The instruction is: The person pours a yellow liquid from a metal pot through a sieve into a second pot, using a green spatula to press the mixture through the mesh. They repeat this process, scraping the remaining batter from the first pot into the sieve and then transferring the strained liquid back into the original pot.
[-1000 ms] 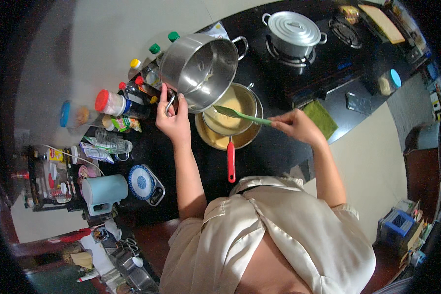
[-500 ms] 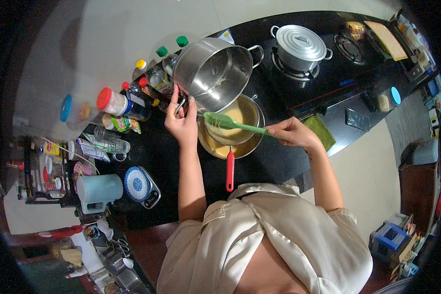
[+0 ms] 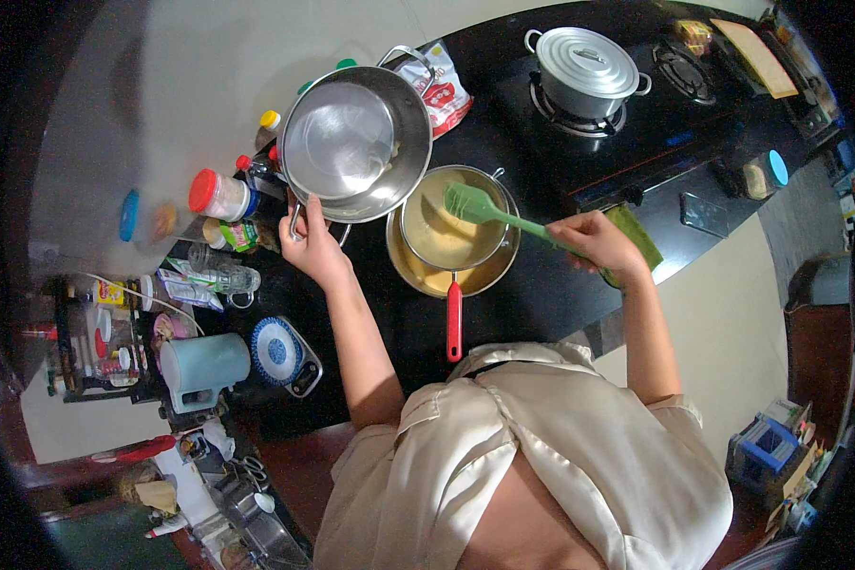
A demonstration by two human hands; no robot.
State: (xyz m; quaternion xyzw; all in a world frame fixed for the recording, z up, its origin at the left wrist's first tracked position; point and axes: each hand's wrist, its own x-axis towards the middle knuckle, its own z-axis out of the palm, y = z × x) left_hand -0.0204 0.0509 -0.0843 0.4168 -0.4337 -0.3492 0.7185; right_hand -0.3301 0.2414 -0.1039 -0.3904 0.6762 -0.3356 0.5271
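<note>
My left hand (image 3: 315, 245) is closed around one loop handle of a steel pot (image 3: 337, 142), tilted so its nearly bare inside shows, with a few pale smears on the wall. In my right hand (image 3: 598, 245) is a green spatula (image 3: 480, 204), gripped by its handle. Its head hangs over a sieve (image 3: 437, 220) with a red handle (image 3: 454, 318). That sieve rests in a steel bowl (image 3: 416, 277), and pale yellow batter-like liquid lies in both. The pot is up and left of the bowl, apart from it.
A lidded aluminium pot (image 3: 587, 66) stands on the black stove. Bottles and jars (image 3: 220, 193) line the wall side, with a blue jug (image 3: 204, 370) and a kitchen scale (image 3: 285, 356) nearer. A green cloth (image 3: 635, 237) and a phone (image 3: 704, 215) lie along the right counter edge.
My left hand has carried the steel pot left, away from above the sieve, uncovering a red and white bag behind. The spatula has shifted slightly right and up over the sieve.
</note>
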